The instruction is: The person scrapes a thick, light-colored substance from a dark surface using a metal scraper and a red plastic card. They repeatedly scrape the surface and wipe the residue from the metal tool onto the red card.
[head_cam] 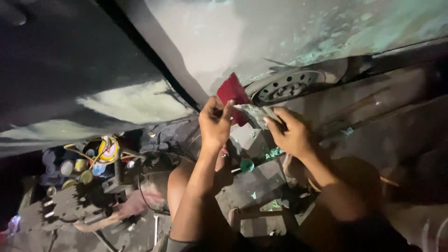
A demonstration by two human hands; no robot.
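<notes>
Two hands [214, 122] [290, 133], two spreaders [234, 95] [255, 114]

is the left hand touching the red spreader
Touching: the head view shows the left hand with fingers pinching the red spreader at its lower edge.

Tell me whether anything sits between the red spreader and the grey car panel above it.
Nothing visible does. The left hand holds the red plastic spreader with its top edge close under the grey car panel, bare there. The right hand holds a putty-smeared flat scraper beside it, lower down.
</notes>
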